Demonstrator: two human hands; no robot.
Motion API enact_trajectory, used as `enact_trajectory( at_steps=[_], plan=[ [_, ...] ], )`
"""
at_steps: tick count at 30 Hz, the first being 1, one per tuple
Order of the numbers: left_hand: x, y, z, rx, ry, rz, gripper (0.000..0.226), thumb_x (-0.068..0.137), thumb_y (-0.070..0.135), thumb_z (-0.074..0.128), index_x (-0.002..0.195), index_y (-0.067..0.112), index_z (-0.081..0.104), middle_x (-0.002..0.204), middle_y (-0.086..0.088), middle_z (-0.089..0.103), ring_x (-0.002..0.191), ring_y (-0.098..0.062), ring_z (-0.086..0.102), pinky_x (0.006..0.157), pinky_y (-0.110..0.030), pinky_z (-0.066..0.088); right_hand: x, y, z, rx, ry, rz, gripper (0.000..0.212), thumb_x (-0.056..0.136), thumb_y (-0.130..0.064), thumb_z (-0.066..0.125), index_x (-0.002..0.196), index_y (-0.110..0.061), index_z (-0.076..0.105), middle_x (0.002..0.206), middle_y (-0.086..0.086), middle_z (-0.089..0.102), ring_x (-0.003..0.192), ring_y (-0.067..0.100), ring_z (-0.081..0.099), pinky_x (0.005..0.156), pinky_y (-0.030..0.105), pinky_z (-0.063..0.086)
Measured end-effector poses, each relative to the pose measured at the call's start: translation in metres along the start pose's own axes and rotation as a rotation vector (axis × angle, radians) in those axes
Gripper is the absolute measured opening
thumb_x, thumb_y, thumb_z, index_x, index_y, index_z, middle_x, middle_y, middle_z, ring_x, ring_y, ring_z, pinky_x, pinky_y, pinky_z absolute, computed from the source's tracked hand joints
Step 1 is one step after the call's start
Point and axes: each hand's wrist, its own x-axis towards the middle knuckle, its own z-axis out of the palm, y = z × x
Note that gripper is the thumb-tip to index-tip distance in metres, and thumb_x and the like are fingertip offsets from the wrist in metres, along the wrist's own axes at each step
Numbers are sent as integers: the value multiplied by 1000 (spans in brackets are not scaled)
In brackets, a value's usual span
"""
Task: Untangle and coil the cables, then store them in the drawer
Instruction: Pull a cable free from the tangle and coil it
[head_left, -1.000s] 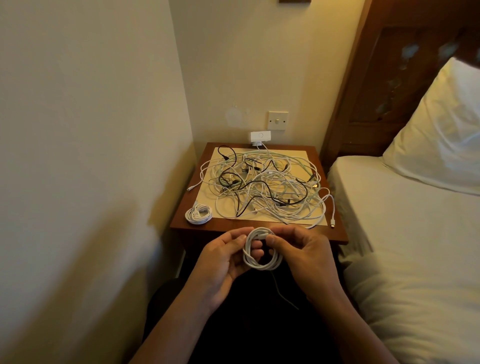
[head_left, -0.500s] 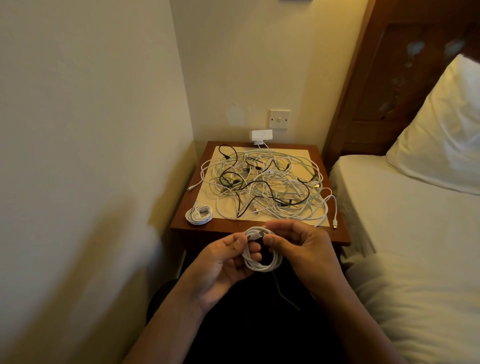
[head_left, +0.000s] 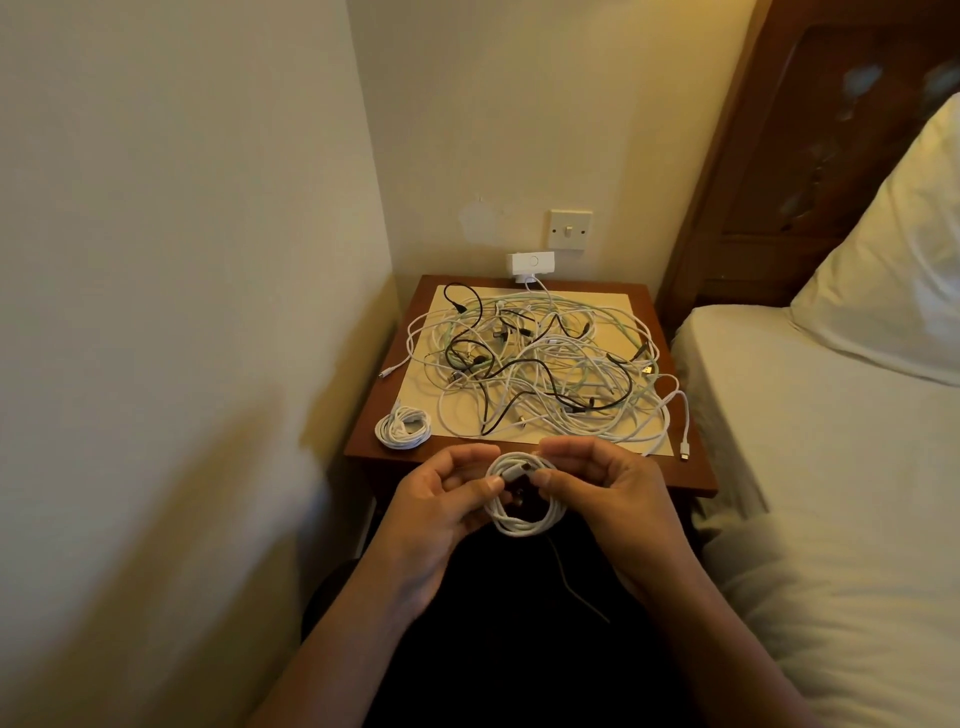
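A white cable wound into a small coil (head_left: 524, 519) hangs between my hands, in front of the bedside table. My left hand (head_left: 441, 509) pinches its left side and my right hand (head_left: 608, 499) pinches the plug end at the top. On the wooden bedside table (head_left: 696, 467) lies a large tangle of white, pale green and black cables (head_left: 540, 369) on a cream mat. A finished white coil (head_left: 404, 427) rests on the table's front left corner. No drawer is visible; my hands and lap hide the table's front.
A wall stands close on the left. A bed with a white sheet (head_left: 831, 467) and a pillow (head_left: 893, 249) is on the right. A white adapter (head_left: 531, 262) and a wall switch (head_left: 570, 229) are behind the table.
My hands have risen slightly with the coil toward the table's front edge. My fingers have shifted along the top of the coil to the plug end.
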Motion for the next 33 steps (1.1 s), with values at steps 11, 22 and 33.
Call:
enact_trajectory(
  at_steps=[11,22,33],
  plan=[
    [19,20,-17,778,-65,248,23,89,17,77,108,31,77,100,16,77,96,-1,70,80,-11,52,19,-3,4,-171,-152,-2,21,85,-4,80,103,-15,76,99,1,80,93,17,77,91,40,62],
    [121,49,-89,676,460,287,18,85,16,81,102,23,80,87,3,79,80,-15,75,82,-40,63,46,3,-25,-366,-48,-85,23,93,-14,73,108,-31,75,105,-13,77,101,1,70,93,28,55],
    [192,31,-136,1089,567,75,19,86,29,76,99,17,82,100,-8,78,99,-28,70,87,-36,53,65,8,-54,-480,79,-122,18,96,-22,71,105,-36,76,100,-19,76,97,-2,68,86,24,51]
  ],
)
